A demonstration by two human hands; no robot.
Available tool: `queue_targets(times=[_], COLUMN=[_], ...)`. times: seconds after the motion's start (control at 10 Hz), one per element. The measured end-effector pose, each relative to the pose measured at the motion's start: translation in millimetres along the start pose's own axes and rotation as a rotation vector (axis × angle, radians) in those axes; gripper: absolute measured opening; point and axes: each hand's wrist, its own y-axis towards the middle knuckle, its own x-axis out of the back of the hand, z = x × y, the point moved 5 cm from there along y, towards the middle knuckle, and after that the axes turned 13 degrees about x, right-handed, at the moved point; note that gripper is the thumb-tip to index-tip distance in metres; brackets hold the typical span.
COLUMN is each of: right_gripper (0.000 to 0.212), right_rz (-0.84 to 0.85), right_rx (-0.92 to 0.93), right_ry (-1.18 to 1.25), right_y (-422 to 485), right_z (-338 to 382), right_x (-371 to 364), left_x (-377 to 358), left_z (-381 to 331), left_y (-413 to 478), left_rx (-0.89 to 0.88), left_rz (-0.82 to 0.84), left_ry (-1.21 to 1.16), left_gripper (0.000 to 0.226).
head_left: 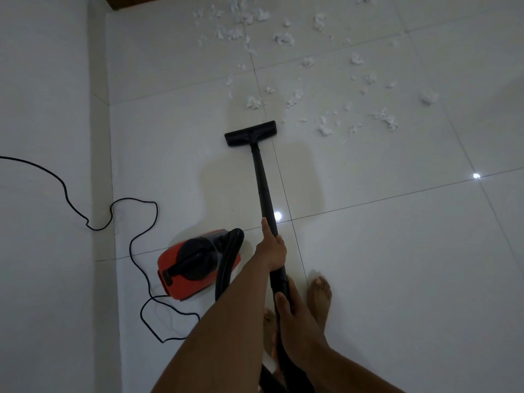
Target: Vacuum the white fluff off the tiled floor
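White fluff lies scattered in several clumps over the glossy tiled floor, from the far middle to the right. The black vacuum wand runs from my hands forward to its flat black floor head, which rests on the tile just short of the nearest clumps. My left hand is wrapped around the wand partway down. My right hand grips the wand's lower end near my body. The red and black vacuum body sits on the floor to the left of my arms.
A white wall runs along the left side. The black power cord loops across the wall's base and the floor beside the vacuum. A ribbed black hose arches from the vacuum body. My bare foot stands right of the wand.
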Motion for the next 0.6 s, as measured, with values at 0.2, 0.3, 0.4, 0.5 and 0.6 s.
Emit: queue_targets(times=[0.2,0.3,0.4,0.5,0.6], right_gripper=[0.051,0.051,0.048,0.046,0.047], right_rz=[-0.055,-0.040,-0.038,0.040,-0.015], right_rx=[-0.012,-0.053,-0.012,-0.052,-0.046], right_ry=[-0.031,-0.067,-0.062,-0.150,-0.100], right_y=[15,19,32,32,36], right_z=[28,52,71,97,98], right_x=[13,23,40,45,53], left_x=[15,24,31,38,43], left_z=[-25,-40,-53,-67,-77], left_y=[1,3,4,7,11], left_rx=[0.028,0.034,0.051,0.052,0.061], left_rz=[-0.014,-0.021,-0.010,-0.018,-0.023], left_ry=[-0.035,-0.043,-0.040,-0.041,-0.047], left_gripper=[0.073,0.074,0.073,0.072,0.072])
